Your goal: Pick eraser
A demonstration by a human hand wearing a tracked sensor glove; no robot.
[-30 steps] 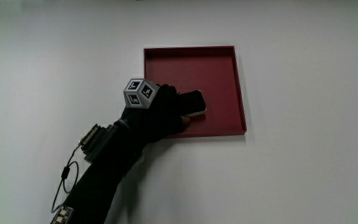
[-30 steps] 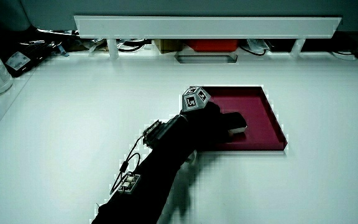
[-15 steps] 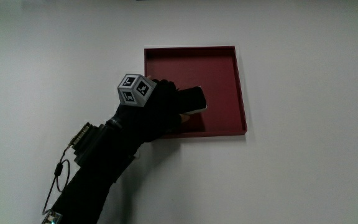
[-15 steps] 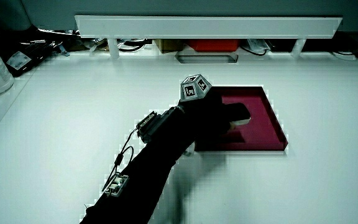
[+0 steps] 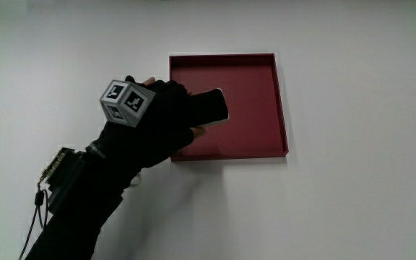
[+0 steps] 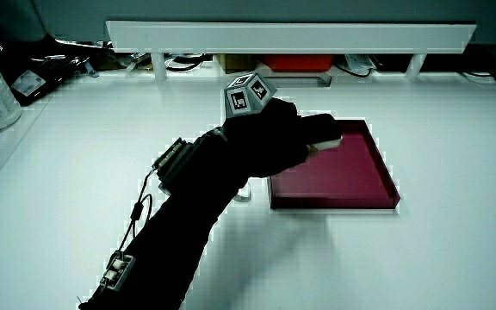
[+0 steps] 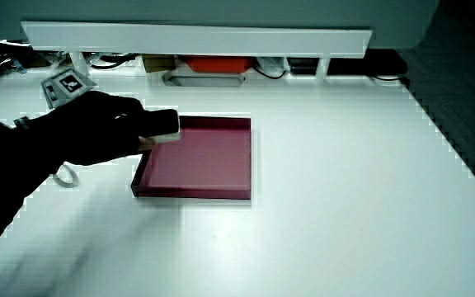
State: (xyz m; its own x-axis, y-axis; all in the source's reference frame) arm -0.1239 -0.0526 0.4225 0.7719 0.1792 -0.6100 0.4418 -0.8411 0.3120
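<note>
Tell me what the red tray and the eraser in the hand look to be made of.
Tray: probably plastic or coated metal; thin straight walls, even dark-red matte floor with no grain.
Eraser: black top over a pale underside in a side view, rounded corners; likely rubber or foam with a dark cover, though that is uncertain. The hand grips it above the tray.

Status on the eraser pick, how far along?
Done: the black-gloved hand is closed on the black-and-white block eraser. In hand: in both side views the eraser sits raised above the floor of the shallow dark red square tray, which now holds nothing else. Left: carrying it clear of the tray.
</note>
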